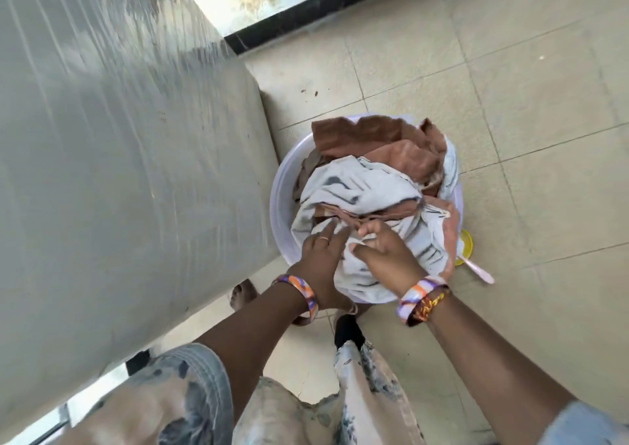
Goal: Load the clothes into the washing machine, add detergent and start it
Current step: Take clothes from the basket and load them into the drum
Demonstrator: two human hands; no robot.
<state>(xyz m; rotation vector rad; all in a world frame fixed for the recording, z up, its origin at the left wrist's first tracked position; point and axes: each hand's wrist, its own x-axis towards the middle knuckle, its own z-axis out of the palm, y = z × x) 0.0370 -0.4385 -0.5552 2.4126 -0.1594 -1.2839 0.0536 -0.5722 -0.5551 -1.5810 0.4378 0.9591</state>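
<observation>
Two hands down in a pale round basin (282, 186) of clothes (360, 189) on the tiled floor (510, 104); left hand (321, 257) lies on the near-left part of the heap with fingers straight and spread, a ring on one finger, pressing flat on the grey-white cloth (357, 186), gripping nothing; right hand (384, 250) just beside it, touching or nearly so, fingers curled and pinching a fold of the grey-white cloth together with a brown edge at the heap's middle; brown towel-like pieces (367, 138) bunched at the far side of the basin beyond both hands, another pinkish-brown piece (449, 230) draped over the rim to the right of the right hand; both wrists carry striped orange-purple-white bands, right wrist also a dark red woven one; washing machine (119, 138) stands to the left of the left hand, a tall pale body wrapped in glossy plastic film, its side just beside the basin, blurred so door or lid cannot be told; yellow round thing (466, 244) with a pale pink handle (478, 271) sticking out sits on the floor touching or just behind the basin, right of the right hand, too hidden to name; person's patterned light clothing fills the near edge below the forearms, bare toes show near the machine's base below the left wrist; black threshold strip far beyond the basin
</observation>
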